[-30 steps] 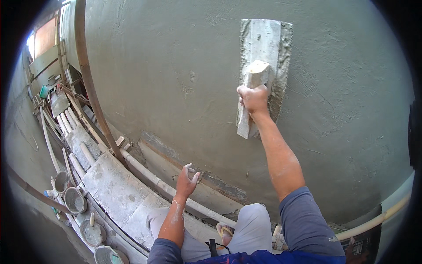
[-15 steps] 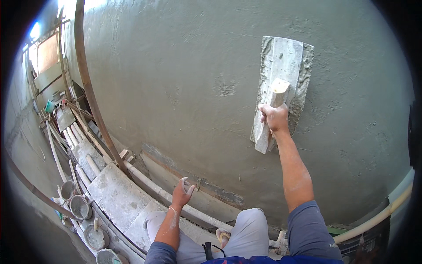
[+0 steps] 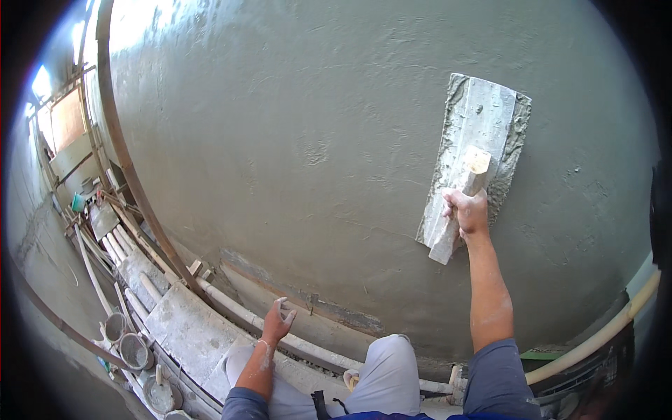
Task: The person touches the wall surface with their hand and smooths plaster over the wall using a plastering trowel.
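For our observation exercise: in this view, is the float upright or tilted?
Tilted: the float in the right hand leans, its upper end farther right than its lower.

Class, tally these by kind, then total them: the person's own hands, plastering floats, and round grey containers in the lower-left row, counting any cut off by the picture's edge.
Left hand and right hand: 2
Plastering float: 1
Round grey containers: 4, one mostly cut off
Total: 7

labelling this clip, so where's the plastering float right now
The plastering float is right of centre in the head view, against the grey wall, gripped in the right hand.
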`<control>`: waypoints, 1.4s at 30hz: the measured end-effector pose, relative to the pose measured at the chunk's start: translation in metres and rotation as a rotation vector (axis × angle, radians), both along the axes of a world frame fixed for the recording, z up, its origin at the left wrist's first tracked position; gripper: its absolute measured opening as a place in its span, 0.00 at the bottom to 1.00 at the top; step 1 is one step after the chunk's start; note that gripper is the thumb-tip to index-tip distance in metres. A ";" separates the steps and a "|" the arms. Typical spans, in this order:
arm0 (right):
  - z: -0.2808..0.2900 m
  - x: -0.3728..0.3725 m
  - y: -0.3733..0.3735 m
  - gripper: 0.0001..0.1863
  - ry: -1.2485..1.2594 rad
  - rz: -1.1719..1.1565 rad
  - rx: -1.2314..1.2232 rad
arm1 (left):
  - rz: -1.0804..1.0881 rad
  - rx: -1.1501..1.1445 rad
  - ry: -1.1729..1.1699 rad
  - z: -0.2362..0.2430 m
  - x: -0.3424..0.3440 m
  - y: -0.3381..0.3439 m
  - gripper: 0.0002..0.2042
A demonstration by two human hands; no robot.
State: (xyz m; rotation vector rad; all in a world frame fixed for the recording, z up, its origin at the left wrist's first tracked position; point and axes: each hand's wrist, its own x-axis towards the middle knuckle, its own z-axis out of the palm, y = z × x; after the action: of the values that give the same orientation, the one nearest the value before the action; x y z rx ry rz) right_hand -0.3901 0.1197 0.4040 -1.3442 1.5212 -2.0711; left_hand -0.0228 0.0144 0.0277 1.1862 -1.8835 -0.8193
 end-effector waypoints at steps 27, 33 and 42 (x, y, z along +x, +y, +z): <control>-0.054 -0.225 0.331 0.03 -0.199 -0.602 -0.049 | -0.012 -0.308 -0.096 0.079 0.054 -0.013 0.27; -0.083 -0.182 0.298 0.23 0.070 -0.871 -0.196 | -0.014 -0.224 0.001 0.092 0.017 -0.013 0.25; -0.190 -0.158 0.152 0.11 -0.138 -0.513 -0.055 | -0.153 -0.143 -0.055 0.056 -0.017 -0.012 0.20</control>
State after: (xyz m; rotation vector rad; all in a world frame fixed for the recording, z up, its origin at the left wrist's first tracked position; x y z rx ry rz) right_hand -0.5478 0.2717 0.2145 -0.8613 1.9073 -2.4504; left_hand -0.0398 0.0019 0.0838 0.9957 -2.0614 -0.7256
